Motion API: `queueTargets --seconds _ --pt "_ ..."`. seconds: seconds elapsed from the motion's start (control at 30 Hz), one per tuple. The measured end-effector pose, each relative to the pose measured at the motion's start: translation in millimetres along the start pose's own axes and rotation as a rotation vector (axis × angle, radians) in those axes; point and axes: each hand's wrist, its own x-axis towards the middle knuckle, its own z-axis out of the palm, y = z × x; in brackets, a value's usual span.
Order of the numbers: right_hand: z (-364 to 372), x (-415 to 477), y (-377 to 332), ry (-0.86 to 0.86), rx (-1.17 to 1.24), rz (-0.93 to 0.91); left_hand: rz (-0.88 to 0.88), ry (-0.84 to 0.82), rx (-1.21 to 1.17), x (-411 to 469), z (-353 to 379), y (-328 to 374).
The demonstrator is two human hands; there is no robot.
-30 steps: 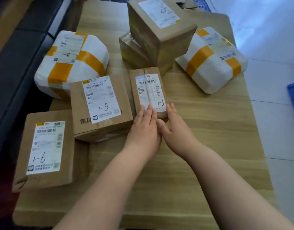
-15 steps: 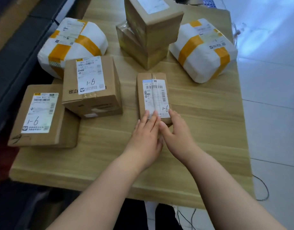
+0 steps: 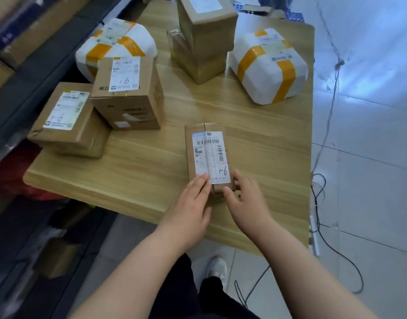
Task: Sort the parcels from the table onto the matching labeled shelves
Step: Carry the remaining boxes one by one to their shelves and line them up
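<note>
Lying lengthwise mid-frame on the pale wooden desk (image 3: 255,125), the slim brown cardboard parcel (image 3: 207,153), its white label marked 1-6, is held at its near end only. The left hand (image 3: 188,208) rests straight fingers on the label; the right hand (image 3: 246,201) curls round the near right corner. Lifted from this hold, the far end could sag and slip free.

- The small parcel (image 3: 207,155) now lies closer to the table's (image 3: 129,194) front edge, well apart from the taller carton (image 3: 129,97).
- The right hand (image 3: 246,203), flat before, now curls round its near corner.
</note>
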Motion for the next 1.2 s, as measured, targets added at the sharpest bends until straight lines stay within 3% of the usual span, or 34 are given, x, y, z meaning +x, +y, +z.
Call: queueTargets --seconds 0.2,0.5,0.8,0.97,1.07,1.2 --pt "-7 -6 7 -0.027 0.001 0.011 -0.153 0.101 -0.057 -13 -17 1" --pt "-2 9 3 -0.050 0.075 0.089 -0.509 0.053 -0.414 -8 -32 -21" --pt "17 45 -21 -0.015 0.091 0.135 -0.543 -0.090 -0.581 15 -39 -53" --pt "26 52 -26 -0.054 0.165 0.293 -0.568 -0.164 -0.798 36 -27 -53" --pt "28 50 -24 -0.018 0.206 0.346 -0.519 -0.183 -0.842 42 -27 -45" --pt "22 38 -36 0.026 0.219 0.276 -0.490 -0.098 -0.812 37 -38 -38"
